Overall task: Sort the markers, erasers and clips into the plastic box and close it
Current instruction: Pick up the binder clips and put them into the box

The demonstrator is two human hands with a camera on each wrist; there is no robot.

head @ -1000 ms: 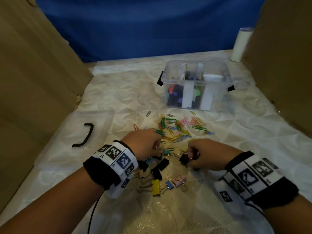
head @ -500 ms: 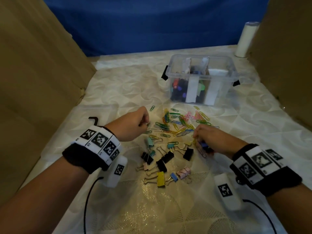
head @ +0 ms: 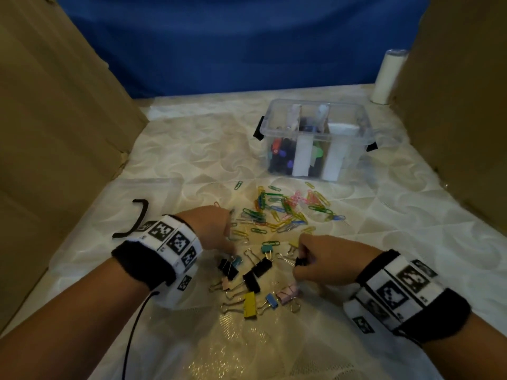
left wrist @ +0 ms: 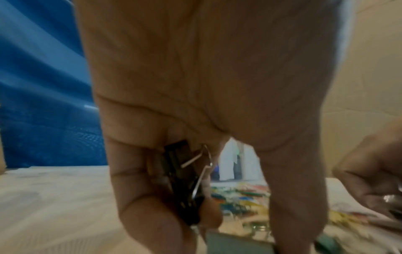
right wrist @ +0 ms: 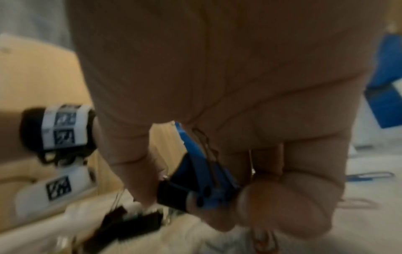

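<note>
Several binder clips [head: 251,281] lie on the white cloth between my hands, with a heap of coloured paper clips [head: 285,212] just beyond. My left hand [head: 219,231] is down at the left of the pile, fingers curled round a black binder clip [left wrist: 185,185]. My right hand [head: 310,259] holds a blue binder clip [right wrist: 202,173] in its palm and pinches a black binder clip [head: 300,261] [right wrist: 174,194] at the pile's right side. The clear plastic box [head: 356,124] stands open farther back, with markers [head: 282,157] in its left compartment.
The box's clear lid [head: 90,215] with a black handle [head: 137,218] lies flat at the left. Cardboard walls [head: 55,133] stand on both sides and a blue cloth hangs behind. A white cylinder [head: 388,78] stands at the back right corner.
Both hands have come back toward me onto the binder clips. My right hand has taken hold of a black binder clip. My left hand has moved down from the paper clips.
</note>
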